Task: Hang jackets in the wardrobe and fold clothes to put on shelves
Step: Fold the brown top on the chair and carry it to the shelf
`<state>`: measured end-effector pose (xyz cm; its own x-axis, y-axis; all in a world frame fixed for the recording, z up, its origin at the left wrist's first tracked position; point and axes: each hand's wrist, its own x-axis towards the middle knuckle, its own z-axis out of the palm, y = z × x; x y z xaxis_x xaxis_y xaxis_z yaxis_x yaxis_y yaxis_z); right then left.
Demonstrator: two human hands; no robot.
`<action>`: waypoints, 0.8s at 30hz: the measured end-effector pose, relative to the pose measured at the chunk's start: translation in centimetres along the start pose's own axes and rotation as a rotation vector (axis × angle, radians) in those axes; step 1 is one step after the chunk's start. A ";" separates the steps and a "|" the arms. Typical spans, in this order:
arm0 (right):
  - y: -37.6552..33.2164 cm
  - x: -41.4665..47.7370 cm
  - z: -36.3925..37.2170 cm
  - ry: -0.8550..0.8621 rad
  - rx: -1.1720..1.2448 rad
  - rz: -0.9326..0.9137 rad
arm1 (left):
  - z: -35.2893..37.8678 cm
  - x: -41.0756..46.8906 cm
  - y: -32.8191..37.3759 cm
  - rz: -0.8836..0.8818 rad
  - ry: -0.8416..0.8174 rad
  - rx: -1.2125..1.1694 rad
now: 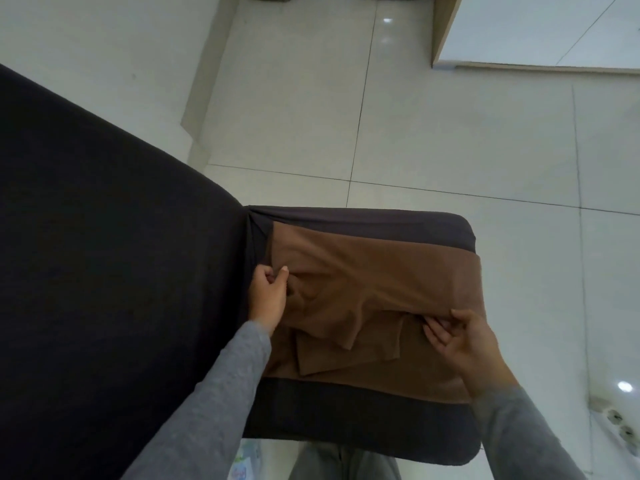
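hands pinching brown garment edges

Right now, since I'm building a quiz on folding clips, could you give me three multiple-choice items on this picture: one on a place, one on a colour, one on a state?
1. Where does the brown garment lie?
A. on a hanger
B. on the dark grey cushion
C. in a drawer

2. What colour are the person's sleeves?
A. grey
B. red
C. white

3. What is the left hand doing?
A. hanging idle
B. pinching the garment
C. holding a hanger

Answers:
1. B: the cloth is spread across the cushion top.
2. A: both forearms are covered in grey fabric.
3. B: its thumb and fingers close on a fold at the garment's left edge, while the right hand holds the right edge.
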<state>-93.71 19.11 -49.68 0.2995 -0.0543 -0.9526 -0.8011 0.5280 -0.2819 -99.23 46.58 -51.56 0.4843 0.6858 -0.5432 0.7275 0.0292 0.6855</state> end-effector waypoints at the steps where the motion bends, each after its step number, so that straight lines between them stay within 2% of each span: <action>1: 0.2 0.0 -0.1 0.007 0.029 -0.031 | -0.1 -0.5 0.1 0.023 0.028 -0.028; 3: 0.5 -0.4 0.2 0.017 0.093 -0.101 | -0.6 -1.6 0.1 0.026 0.064 -0.109; 6: 1.5 -0.7 0.7 0.043 0.075 -0.189 | -1.3 -3.4 -0.7 -0.046 -0.027 -0.225; 9: 3.4 -1.0 0.8 0.144 -0.165 -0.350 | -1.9 -4.5 -1.6 -0.150 -0.191 -0.285; 11: 5.2 -1.6 0.9 0.203 -0.351 -0.527 | -2.2 -4.8 -2.1 -0.153 -0.288 -0.223; 13: 7.5 -2.4 1.5 0.122 -0.489 -0.608 | -2.5 -5.0 -2.6 -0.127 -0.341 -0.155; 17: 11.3 -3.4 3.7 -0.054 -0.697 -0.476 | -3.0 -5.3 -2.8 -0.079 -0.328 -0.189; 19: 11.9 -3.4 4.7 -0.050 -0.697 -0.403 | -3.0 -5.5 -2.7 -0.071 -0.292 -0.210; 22: 11.6 -3.1 5.7 -0.005 -0.805 -0.404 | -2.9 -5.5 -3.1 -0.031 -0.282 -0.196; 24: 11.4 -3.1 5.6 -0.021 -0.792 -0.407 | -3.0 -5.6 -3.5 0.004 -0.274 -0.191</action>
<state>-100.90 30.03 -49.27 0.6421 -0.0905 -0.7613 -0.7516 -0.2700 -0.6018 -105.95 44.79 -49.48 0.6183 0.4660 -0.6329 0.6337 0.1807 0.7522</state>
